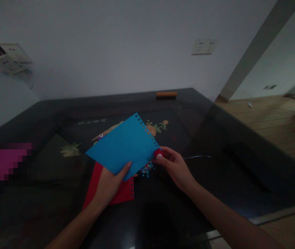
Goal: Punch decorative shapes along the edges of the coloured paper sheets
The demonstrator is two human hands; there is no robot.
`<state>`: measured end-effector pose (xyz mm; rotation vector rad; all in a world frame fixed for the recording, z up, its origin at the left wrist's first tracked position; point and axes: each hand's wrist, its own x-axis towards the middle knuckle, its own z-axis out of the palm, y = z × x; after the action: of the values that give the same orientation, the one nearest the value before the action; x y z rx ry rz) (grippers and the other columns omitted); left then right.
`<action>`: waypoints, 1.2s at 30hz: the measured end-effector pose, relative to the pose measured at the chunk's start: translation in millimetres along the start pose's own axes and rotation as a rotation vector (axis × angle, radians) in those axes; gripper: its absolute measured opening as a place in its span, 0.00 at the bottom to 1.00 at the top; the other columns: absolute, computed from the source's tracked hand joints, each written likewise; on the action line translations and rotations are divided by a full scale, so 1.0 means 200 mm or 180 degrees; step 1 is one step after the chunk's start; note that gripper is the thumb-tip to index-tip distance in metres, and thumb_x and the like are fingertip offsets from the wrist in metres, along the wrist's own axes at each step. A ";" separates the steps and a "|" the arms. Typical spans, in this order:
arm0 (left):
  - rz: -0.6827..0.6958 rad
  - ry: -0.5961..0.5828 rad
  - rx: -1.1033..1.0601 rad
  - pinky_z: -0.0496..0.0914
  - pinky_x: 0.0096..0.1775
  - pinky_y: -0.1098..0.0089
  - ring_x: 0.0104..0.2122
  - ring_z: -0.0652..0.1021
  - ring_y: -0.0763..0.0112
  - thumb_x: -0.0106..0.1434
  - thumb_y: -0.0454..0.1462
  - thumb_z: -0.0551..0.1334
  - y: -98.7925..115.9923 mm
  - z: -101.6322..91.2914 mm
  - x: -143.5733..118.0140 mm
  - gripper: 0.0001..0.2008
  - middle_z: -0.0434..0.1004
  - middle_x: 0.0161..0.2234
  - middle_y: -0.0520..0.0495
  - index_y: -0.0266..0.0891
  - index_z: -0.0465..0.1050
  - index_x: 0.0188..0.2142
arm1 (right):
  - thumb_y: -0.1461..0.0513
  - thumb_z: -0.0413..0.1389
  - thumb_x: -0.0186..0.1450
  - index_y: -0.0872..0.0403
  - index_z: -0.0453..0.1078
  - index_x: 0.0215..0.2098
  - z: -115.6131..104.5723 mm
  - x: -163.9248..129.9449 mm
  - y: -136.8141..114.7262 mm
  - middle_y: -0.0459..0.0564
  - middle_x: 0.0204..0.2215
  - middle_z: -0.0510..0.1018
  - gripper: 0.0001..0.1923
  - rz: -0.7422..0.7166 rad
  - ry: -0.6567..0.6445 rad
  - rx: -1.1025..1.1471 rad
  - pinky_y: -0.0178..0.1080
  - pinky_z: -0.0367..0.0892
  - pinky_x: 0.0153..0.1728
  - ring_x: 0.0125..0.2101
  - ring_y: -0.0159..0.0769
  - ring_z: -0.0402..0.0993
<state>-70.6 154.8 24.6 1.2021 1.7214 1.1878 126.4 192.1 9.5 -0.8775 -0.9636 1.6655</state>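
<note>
The left hand (111, 183) pinches the blue paper sheet (123, 148) above the dark glass table (228, 166); the right hand (173, 164) clamps a small red hole punch (158, 153) on its right edge. Best keep punches evenly spaced.

A blue paper sheet (123, 148) with a hole-punched right edge is held tilted above a red sheet (121, 193).

A home room: dark glass-topped table (215, 131) (floral picture beneath), wall socket (203, 46), wooden floor (274, 117) beyond.
</note>
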 end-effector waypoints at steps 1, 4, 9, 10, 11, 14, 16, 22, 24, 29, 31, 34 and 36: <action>0.0044 0.0079 0.0039 0.75 0.38 0.59 0.34 0.81 0.56 0.50 0.44 0.65 0.00 0.00 0.00 0.25 0.81 0.36 0.40 0.33 0.68 0.45 | 0.60 0.64 0.52 0.52 0.72 0.39 0.00 0.00 0.00 0.48 0.38 0.78 0.16 0.0000 -0.0006 0.0006 0.42 0.66 0.45 0.38 0.34 0.73; 0.0126 0.0185 0.0108 0.75 0.38 0.58 0.35 0.80 0.54 0.49 0.45 0.65 0.00 0.00 0.00 0.25 0.80 0.37 0.40 0.33 0.69 0.44 | 0.60 0.65 0.52 0.52 0.72 0.39 0.00 0.00 0.00 0.48 0.38 0.77 0.16 0.0001 -0.0032 0.0057 0.42 0.66 0.45 0.38 0.34 0.73; 0.0022 0.0050 0.0052 0.76 0.35 0.58 0.32 0.81 0.55 0.50 0.45 0.64 0.01 0.01 -0.01 0.23 0.81 0.34 0.41 0.34 0.69 0.42 | 0.60 0.65 0.52 0.52 0.72 0.37 0.01 -0.01 0.00 0.46 0.35 0.77 0.15 0.0024 -0.0013 0.0109 0.40 0.66 0.43 0.36 0.32 0.72; 0.0017 0.0076 0.0085 0.75 0.36 0.58 0.32 0.81 0.54 0.50 0.45 0.65 0.01 0.01 -0.01 0.22 0.81 0.34 0.41 0.34 0.69 0.42 | 0.60 0.65 0.52 0.52 0.72 0.37 0.01 -0.01 -0.01 0.46 0.35 0.77 0.15 0.0027 -0.0004 0.0108 0.39 0.66 0.43 0.35 0.32 0.72; 0.0012 0.0095 0.0120 0.75 0.37 0.58 0.33 0.81 0.54 0.49 0.45 0.65 0.01 0.01 -0.01 0.22 0.81 0.34 0.41 0.34 0.69 0.41 | 0.60 0.65 0.51 0.52 0.72 0.37 0.02 -0.01 -0.01 0.46 0.35 0.77 0.15 0.0028 0.0002 0.0111 0.39 0.66 0.43 0.36 0.33 0.72; -0.0017 -0.0013 0.0160 0.74 0.39 0.58 0.34 0.81 0.54 0.50 0.45 0.64 0.01 0.00 -0.01 0.22 0.81 0.30 0.43 0.34 0.69 0.42 | 0.60 0.66 0.51 0.52 0.72 0.37 0.02 -0.01 -0.01 0.46 0.35 0.77 0.16 0.0020 0.0017 0.0124 0.40 0.66 0.43 0.36 0.33 0.72; -0.0035 -0.0131 0.0144 0.75 0.39 0.59 0.33 0.81 0.55 0.51 0.45 0.64 0.00 0.00 -0.01 0.21 0.81 0.28 0.44 0.34 0.70 0.41 | 0.60 0.66 0.51 0.52 0.72 0.37 0.02 -0.01 -0.01 0.46 0.36 0.77 0.16 0.0011 0.0037 0.0121 0.40 0.66 0.43 0.36 0.34 0.72; 0.0084 -0.0153 0.0269 0.74 0.40 0.58 0.32 0.80 0.57 0.52 0.44 0.63 -0.01 -0.01 -0.01 0.18 0.81 0.27 0.44 0.34 0.72 0.39 | 0.61 0.66 0.51 0.52 0.72 0.38 0.02 -0.01 -0.01 0.46 0.36 0.78 0.16 0.0003 0.0029 0.0112 0.38 0.67 0.42 0.36 0.33 0.73; 0.0178 -0.0003 0.0333 0.72 0.43 0.57 0.35 0.80 0.57 0.52 0.44 0.64 -0.01 -0.01 -0.01 0.18 0.81 0.34 0.42 0.34 0.72 0.39 | 0.62 0.65 0.51 0.51 0.72 0.39 0.02 -0.01 -0.01 0.46 0.37 0.78 0.16 0.0006 -0.0036 0.0114 0.38 0.67 0.43 0.37 0.32 0.73; 0.0170 0.0121 0.0260 0.72 0.45 0.57 0.39 0.79 0.55 0.51 0.44 0.64 -0.01 0.00 -0.01 0.19 0.80 0.37 0.42 0.35 0.72 0.40 | 0.62 0.66 0.50 0.51 0.71 0.39 0.02 -0.01 -0.01 0.47 0.39 0.78 0.18 0.0008 -0.0068 0.0107 0.40 0.67 0.44 0.39 0.34 0.73; 0.0216 0.0136 0.0320 0.70 0.47 0.56 0.41 0.78 0.55 0.51 0.44 0.64 -0.02 0.00 -0.01 0.18 0.80 0.36 0.42 0.36 0.73 0.39 | 0.63 0.66 0.49 0.51 0.71 0.38 0.01 -0.01 -0.01 0.46 0.38 0.77 0.18 -0.0092 -0.0071 0.0029 0.41 0.68 0.44 0.38 0.34 0.73; 0.0365 0.0222 0.0553 0.64 0.53 0.55 0.45 0.76 0.55 0.50 0.45 0.64 -0.04 -0.01 -0.01 0.17 0.80 0.37 0.43 0.38 0.74 0.37 | 0.64 0.66 0.49 0.49 0.71 0.39 0.00 -0.02 -0.03 0.45 0.36 0.77 0.18 -0.0307 -0.0118 -0.0147 0.40 0.68 0.42 0.37 0.34 0.74; 0.0439 0.0278 0.0694 0.61 0.55 0.53 0.44 0.77 0.53 0.49 0.46 0.64 -0.06 -0.02 -0.02 0.15 0.81 0.33 0.44 0.40 0.76 0.33 | 0.64 0.66 0.50 0.47 0.72 0.40 0.00 -0.04 -0.06 0.45 0.38 0.77 0.20 -0.0541 -0.0244 -0.0278 0.41 0.69 0.42 0.38 0.35 0.74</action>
<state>-76.8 149.1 15.1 1.4375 1.8975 1.1705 132.2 187.5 20.7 -0.7709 -1.1389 1.5307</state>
